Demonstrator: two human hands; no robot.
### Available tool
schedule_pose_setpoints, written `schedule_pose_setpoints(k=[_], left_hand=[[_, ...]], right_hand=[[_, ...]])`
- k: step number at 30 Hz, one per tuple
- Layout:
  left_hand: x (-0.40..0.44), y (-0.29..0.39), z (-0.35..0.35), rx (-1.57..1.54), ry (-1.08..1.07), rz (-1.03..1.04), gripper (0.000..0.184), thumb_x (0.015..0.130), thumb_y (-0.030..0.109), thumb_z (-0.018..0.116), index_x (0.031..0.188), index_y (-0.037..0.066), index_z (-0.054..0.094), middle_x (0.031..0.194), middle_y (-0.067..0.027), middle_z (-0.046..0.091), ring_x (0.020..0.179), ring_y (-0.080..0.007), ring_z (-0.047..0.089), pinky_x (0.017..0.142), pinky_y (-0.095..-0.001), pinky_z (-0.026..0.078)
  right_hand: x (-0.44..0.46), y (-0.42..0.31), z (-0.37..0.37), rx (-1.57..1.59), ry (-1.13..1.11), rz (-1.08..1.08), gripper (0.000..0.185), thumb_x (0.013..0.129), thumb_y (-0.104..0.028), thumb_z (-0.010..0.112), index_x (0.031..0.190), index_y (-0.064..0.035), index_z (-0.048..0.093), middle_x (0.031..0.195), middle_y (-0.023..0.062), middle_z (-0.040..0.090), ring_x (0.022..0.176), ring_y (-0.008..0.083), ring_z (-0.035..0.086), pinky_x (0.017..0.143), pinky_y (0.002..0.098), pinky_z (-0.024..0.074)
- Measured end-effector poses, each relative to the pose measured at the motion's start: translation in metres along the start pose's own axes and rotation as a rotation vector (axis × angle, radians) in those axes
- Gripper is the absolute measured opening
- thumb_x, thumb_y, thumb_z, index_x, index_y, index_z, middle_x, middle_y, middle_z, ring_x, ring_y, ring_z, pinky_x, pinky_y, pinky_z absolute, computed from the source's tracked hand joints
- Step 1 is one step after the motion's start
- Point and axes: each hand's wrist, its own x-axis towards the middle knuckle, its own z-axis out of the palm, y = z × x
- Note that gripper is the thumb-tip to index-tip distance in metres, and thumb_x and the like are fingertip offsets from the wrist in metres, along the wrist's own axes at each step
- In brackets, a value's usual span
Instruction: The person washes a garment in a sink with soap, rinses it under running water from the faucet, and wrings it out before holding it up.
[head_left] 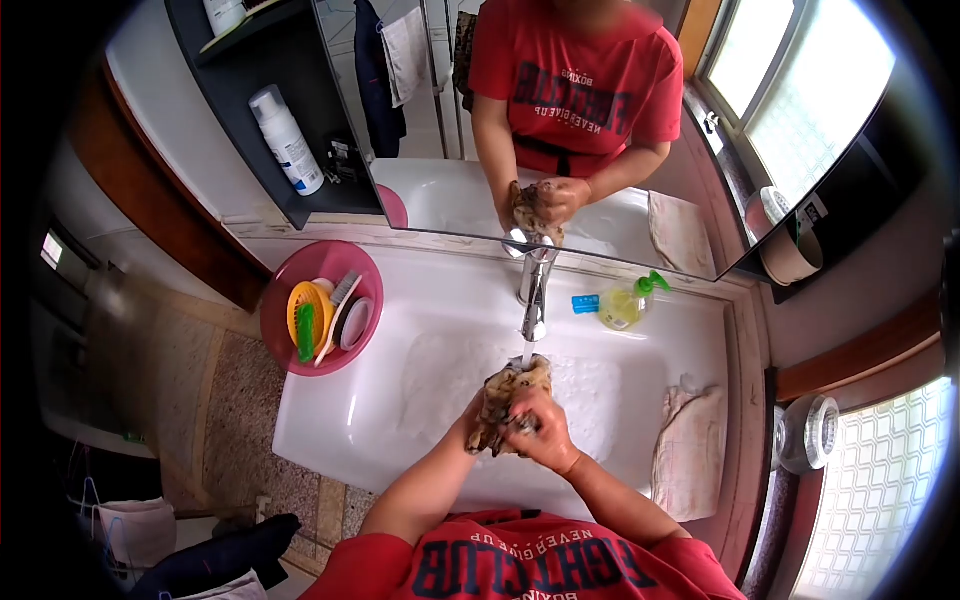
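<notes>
On the far left corner of the white sink (400, 290), a pink basin (275, 330) seems to overhang the outer edge; a bump could tip it, along with the white brush (345, 288) and the yellow container (298, 302) inside, onto the floor.

At the near middle, the left hand (474, 418) is mostly behind the bunched, mottled cloth (515, 380), so I cannot tell how firmly it grips. The cloth is held up over the sink, just below the tap (537, 290), whose thin stream falls on or right beside its far edge. Water striking the raised folds could splash toward the person's red shirt (520, 560), which is close to the near rim.

The right hand (545, 430) has its fingers curled into the cloth, grasping it from the right. Wet skin and wet fabric may well be slippery, so a loose fold could drop into the sudsy-looking water.

Farther right, on the far ledge, a blue packet (585, 304) is next to a green-topped pump bottle (622, 308); a stray elbow seems unlikely to reach them. On the right ledge, a folded towel (690, 450) could get soaked by drips.
</notes>
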Motion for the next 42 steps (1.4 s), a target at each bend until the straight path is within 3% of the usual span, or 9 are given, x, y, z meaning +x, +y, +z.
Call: schedule_pose_setpoints(k=[6, 11, 16, 20, 23, 26, 31, 36, 42], left_hand=[[0.016, 0.01, 0.008, 0.006, 0.278, 0.069, 0.027, 0.095, 0.023, 0.047, 0.109, 0.003, 0.058, 0.104, -0.0101, 0.063, 0.091, -0.0223, 0.063, 0.083, -0.0357, 0.054], [0.002, 0.029, 0.012, 0.545, 0.44, 0.369, 0.016, 0.088, 0.013, 0.059, 0.101, 0.004, 0.06, 0.094, -0.0057, 0.063, 0.082, -0.0154, 0.062, 0.075, -0.0284, 0.053], [-0.01, 0.037, 0.02, 0.416, 0.609, 0.459, 0.029, 0.074, -0.001, 0.067, 0.103, 0.001, 0.061, 0.098, -0.0058, 0.06, 0.089, -0.0157, 0.059, 0.081, -0.0287, 0.049], [-0.014, 0.051, 0.019, 1.184, 0.454, 0.707, 0.036, 0.068, -0.004, 0.066, 0.103, 0.002, 0.06, 0.1, -0.009, 0.057, 0.094, -0.0199, 0.057, 0.085, -0.0312, 0.046], [-0.015, 0.05, 0.022, 1.176, 0.487, 0.778, 0.035, 0.069, -0.001, 0.066, 0.104, 0.001, 0.06, 0.103, -0.0091, 0.056, 0.099, -0.0208, 0.055, 0.089, -0.0326, 0.044], [-0.026, 0.043, 0.028, 0.279, 0.393, 0.272, 0.051, 0.083, 0.018, 0.064, 0.13, 0.008, 0.046, 0.13, -0.0095, 0.047, 0.117, -0.0236, 0.048, 0.098, -0.0344, 0.041], [-0.032, 0.03, 0.026, -0.049, 0.169, -0.191, 0.074, 0.084, 0.062, 0.051, 0.141, 0.018, 0.033, 0.138, -0.0081, 0.044, 0.128, -0.0289, 0.042, 0.098, -0.0593, 0.037], [-0.008, 0.019, 0.036, -0.306, 0.081, 0.02, 0.065, 0.09, 0.06, 0.038, 0.132, 0.01, 0.044, 0.125, -0.0123, 0.055, 0.113, -0.0297, 0.054, 0.099, -0.0471, 0.042], [0.004, 0.007, 0.018, -0.237, 0.046, -0.061, 0.054, 0.096, 0.049, 0.037, 0.127, 0.006, 0.048, 0.124, -0.0155, 0.055, 0.116, -0.029, 0.052, 0.101, -0.0442, 0.04]], right_hand=[[0.014, 0.026, 0.005, 0.62, 0.587, 0.631, 0.018, 0.081, -0.006, 0.061, 0.093, -0.006, 0.048, 0.086, 0.0026, 0.052, 0.078, 0.012, 0.052, 0.069, 0.027, 0.0471], [0.019, 0.079, 0.015, 0.767, 0.574, 0.798, 0.019, 0.086, -0.013, 0.059, 0.099, -0.003, 0.051, 0.086, 0.0069, 0.056, 0.076, 0.0166, 0.057, 0.068, 0.0294, 0.0506], [0.034, 0.084, 0.021, 1.257, 0.363, 1.038, 0.023, 0.093, -0.021, 0.048, 0.107, -0.0034, 0.054, 0.097, 0.0101, 0.062, 0.084, 0.0238, 0.063, 0.077, 0.0374, 0.054], [0.034, 0.067, 0.012, 1.444, 0.194, 1.147, 0.03, 0.094, -0.02, 0.042, 0.117, -0.0032, 0.051, 0.106, 0.0127, 0.062, 0.096, 0.0259, 0.063, 0.088, 0.0445, 0.0518], [0.03, 0.071, 0.004, 1.337, 0.242, 1.063, 0.031, 0.091, -0.015, 0.049, 0.118, -0.0012, 0.048, 0.104, 0.0131, 0.061, 0.097, 0.0281, 0.063, 0.085, 0.043, 0.0539], [0.028, 0.062, -0.008, 1.099, 0.459, 0.988, 0.03, 0.083, -0.006, 0.06, 0.111, -0.0012, 0.049, 0.095, 0.0106, 0.062, 0.089, 0.0263, 0.064, 0.077, 0.036, 0.0556], [0.027, 0.017, -0.022, 0.222, 0.453, 0.618, 0.037, 0.071, -0.003, 0.071, 0.102, -0.0026, 0.052, 0.09, 0.0073, 0.061, 0.08, 0.0192, 0.061, 0.07, 0.0325, 0.0514], [0.015, -0.008, -0.012, -0.412, 0.07, 0.012, 0.039, 0.057, -0.008, 0.076, 0.091, -0.0057, 0.057, 0.094, 0.0125, 0.059, 0.089, 0.0348, 0.055, 0.079, 0.0426, 0.0457], [0.004, -0.015, -0.003, -0.205, 0.042, 0.136, 0.036, 0.062, -0.007, 0.074, 0.093, -0.0056, 0.057, 0.094, 0.0147, 0.059, 0.088, 0.0364, 0.057, 0.08, 0.0402, 0.0482]])
